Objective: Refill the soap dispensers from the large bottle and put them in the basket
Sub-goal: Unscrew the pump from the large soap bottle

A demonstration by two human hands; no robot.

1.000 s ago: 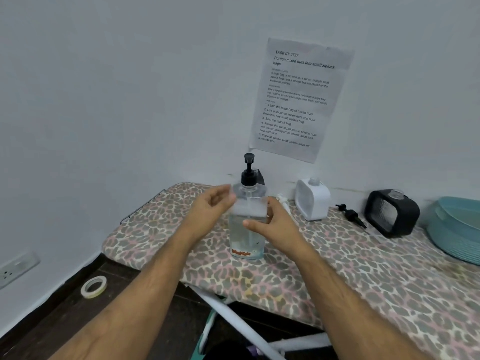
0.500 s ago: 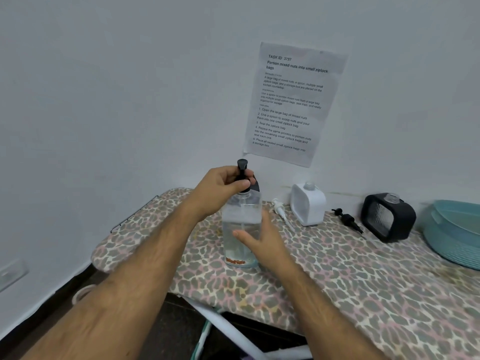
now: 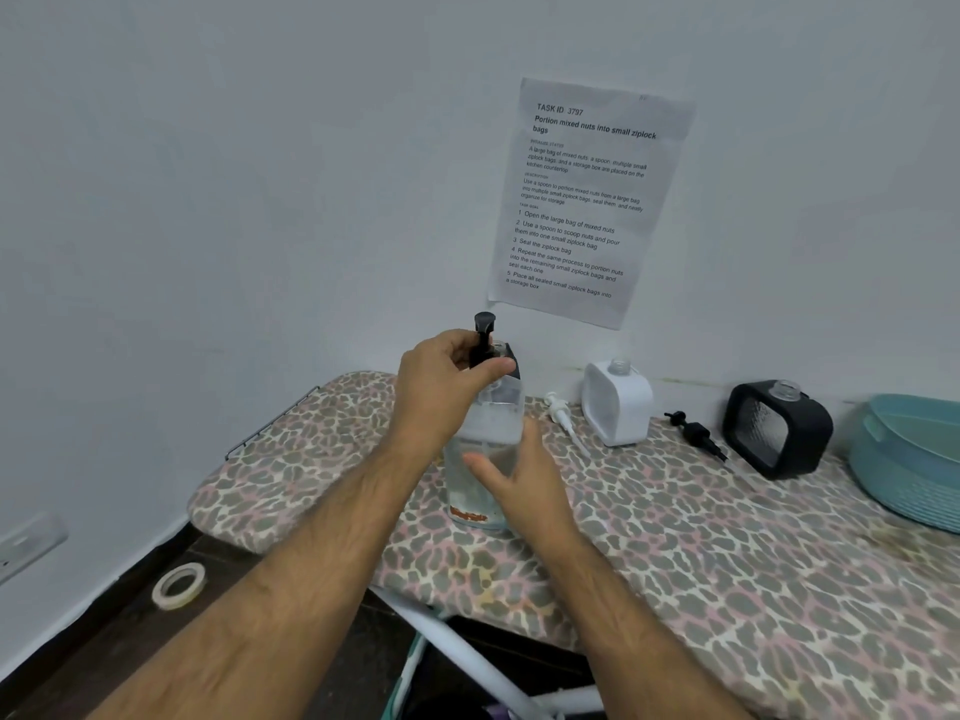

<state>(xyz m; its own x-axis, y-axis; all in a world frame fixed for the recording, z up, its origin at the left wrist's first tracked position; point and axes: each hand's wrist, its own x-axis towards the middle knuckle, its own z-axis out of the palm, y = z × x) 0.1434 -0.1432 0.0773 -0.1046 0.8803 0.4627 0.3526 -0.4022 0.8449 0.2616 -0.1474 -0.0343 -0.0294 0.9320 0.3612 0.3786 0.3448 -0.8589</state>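
Standing on: a board (image 3: 649,553) with a spotted cloth is holding all the things, and it is sitting against the wall.
Paper: a big sheet of paper (image 3: 587,200) with printed words is hanging on the wall above the board.
Basket: a blue-green basket (image 3: 914,459) is sitting at the far right end of the board, partly cut off by the edge of the picture.
Big bottle: a see-through large bottle (image 3: 485,459) is standing up straight near the left end of the board. A black pump (image 3: 484,335) is sticking up out of its top.
Left hand: the left hand (image 3: 441,387) is curling its fingers and thumb around the base of the black pump, at the neck of the large bottle.
Right hand: the right hand (image 3: 514,470) is lying against the near side of the large bottle with its fingers straight and apart, not wrapped around it.
Black soap box: a black dispenser (image 3: 779,428) is standing near the basket with its top open.
White soap box: a white dispenser (image 3: 615,405) is standing between the large bottle and the black dispenser, also with its top open.
Loose pumps: a white pump (image 3: 563,420) is lying flat just left of the white dispenser. A small black pump (image 3: 693,433) is lying flat between the two dispensers.
Floor: a roll of tape (image 3: 179,584) is lying on the dark floor, down to the left of the board.
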